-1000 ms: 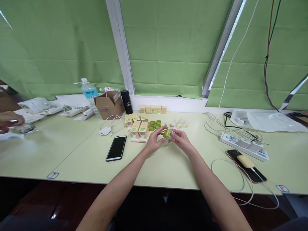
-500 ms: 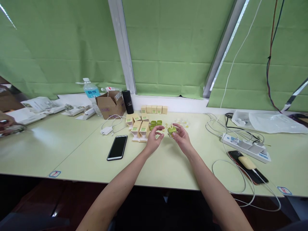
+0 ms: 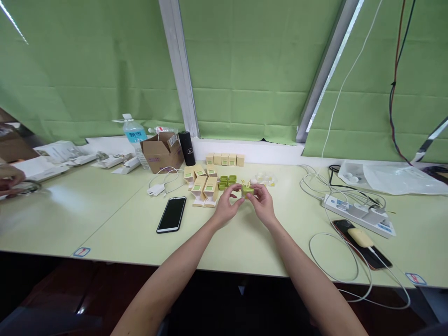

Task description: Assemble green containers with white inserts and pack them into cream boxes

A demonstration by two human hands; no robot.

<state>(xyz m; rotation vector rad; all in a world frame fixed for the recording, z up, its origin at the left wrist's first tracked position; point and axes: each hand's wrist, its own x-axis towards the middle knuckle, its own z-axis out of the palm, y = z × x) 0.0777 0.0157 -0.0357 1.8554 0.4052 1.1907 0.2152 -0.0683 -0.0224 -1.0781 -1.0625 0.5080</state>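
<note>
My right hand (image 3: 262, 203) holds a small green case (image 3: 247, 190) in its fingertips above the pale green table (image 3: 105, 219). My left hand (image 3: 227, 204) has its fingers curled and pinches the left side of the same case. Just behind the hands lie several green cases (image 3: 227, 181), open tan cartons (image 3: 205, 189) and small clear and yellow pieces (image 3: 265, 178). A row of closed tan boxes (image 3: 224, 159) stands at the window ledge.
A black phone (image 3: 171, 214) lies left of my hands, with a white charger (image 3: 156, 190), cardboard box (image 3: 161, 151), black cylinder (image 3: 185, 148) and water bottle (image 3: 135, 135) behind. A power strip (image 3: 359, 215), cables and a second phone (image 3: 362, 243) lie right. Another person's hand (image 3: 10, 179) is far left.
My hands parted half a second ago, the right lifting the green case towards the back; now they have come together again and both grip it lower down.
</note>
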